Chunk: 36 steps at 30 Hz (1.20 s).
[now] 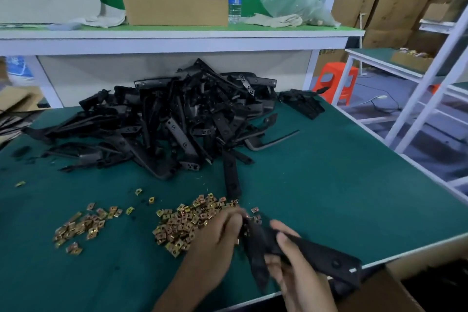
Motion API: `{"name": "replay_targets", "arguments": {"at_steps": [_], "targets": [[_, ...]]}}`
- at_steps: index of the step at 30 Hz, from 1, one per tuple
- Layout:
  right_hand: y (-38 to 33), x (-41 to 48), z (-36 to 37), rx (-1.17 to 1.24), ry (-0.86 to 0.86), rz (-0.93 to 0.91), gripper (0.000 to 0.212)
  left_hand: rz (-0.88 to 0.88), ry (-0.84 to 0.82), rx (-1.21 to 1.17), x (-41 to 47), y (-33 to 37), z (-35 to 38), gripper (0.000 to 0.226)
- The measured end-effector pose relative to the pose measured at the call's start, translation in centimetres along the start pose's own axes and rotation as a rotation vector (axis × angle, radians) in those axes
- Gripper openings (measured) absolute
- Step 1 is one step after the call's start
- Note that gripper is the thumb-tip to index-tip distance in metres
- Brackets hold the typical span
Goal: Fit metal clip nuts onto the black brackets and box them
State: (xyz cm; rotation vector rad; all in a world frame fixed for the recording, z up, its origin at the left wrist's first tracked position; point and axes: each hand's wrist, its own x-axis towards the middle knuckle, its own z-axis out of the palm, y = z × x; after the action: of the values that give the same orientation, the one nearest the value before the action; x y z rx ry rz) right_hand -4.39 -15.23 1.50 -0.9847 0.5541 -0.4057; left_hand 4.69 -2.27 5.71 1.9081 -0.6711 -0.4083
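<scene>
At the near desk edge the right hand [291, 263] is closed around a long black plastic bracket [314, 253]. The left hand [222, 233] pinches at its end; whether that grip holds a clip nut cannot be told. Judgement: steady the bracket and push the nut square onto the tab. An open brown cardboard box [395, 286] waits at lower right. Loose brass-coloured metal clip nuts [182, 223] lie just beside the left hand. Beyond, a heap of black brackets [172, 119] crowds the green desk [329, 172].
</scene>
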Motion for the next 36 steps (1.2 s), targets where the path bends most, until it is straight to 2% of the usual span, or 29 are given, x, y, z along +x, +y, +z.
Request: {"name": "replay_targets", "arguments": {"at_steps": [1,2,3,5,10,12,15,18,22,27,32,36], "targets": [[-0.3,0.7,-0.4,0.08,0.035,-0.065,0.028,0.03,0.12,0.177,1.4,-0.8,0.0,0.033],[-0.2,1.1,-0.1,0.06,0.115,-0.122,0.021,0.06,0.191,0.324,2.6,-1.0,0.0,0.03],[-0.3,1.8,-0.2,-0.04,0.169,-0.187,0.018,0.089,0.218,0.424,3.9,-1.4,0.1,0.027],[0.7,2.0,-0.2,-0.099,0.229,-0.316,0.021,0.127,0.169,0.545,5.7,-1.8,0.7,0.026],[0.8,2.8,-1.2,-0.023,0.206,-0.237,0.02,0.141,-0.031,0.857,8.9,-1.0,2.8,0.036],[0.9,2.9,-1.3,0.019,0.181,-0.213,0.019,0.124,-0.042,0.916,9.2,-1.1,3.5,0.036],[0.3,3.0,-1.3,0.114,0.165,-0.165,0.018,0.11,0.001,0.87,9.2,-1.2,3.8,0.029],[0.0,3.0,-1.4,0.142,0.13,-0.128,0.019,0.131,0.037,0.741,8.4,-0.6,3.6,0.021],[-0.1,3.2,-1.6,0.093,0.105,-0.12,0.036,0.086,0.19,0.327,5.8,-0.5,2.2,0.007],[-0.2,3.3,-0.4,0.168,0.018,-0.047,0.043,-0.119,0.182,-0.14,2.3,-0.9,1.1,0.012],[-0.2,3.9,1.2,0.289,-0.032,0.078,0.037,-0.338,0.215,-0.585,0.1,-0.5,1.8,0.014],[0.1,4.0,1.5,0.301,-0.064,0.174,0.033,-0.401,0.247,-0.711,-0.6,-0.7,1.8,0.016]]}}
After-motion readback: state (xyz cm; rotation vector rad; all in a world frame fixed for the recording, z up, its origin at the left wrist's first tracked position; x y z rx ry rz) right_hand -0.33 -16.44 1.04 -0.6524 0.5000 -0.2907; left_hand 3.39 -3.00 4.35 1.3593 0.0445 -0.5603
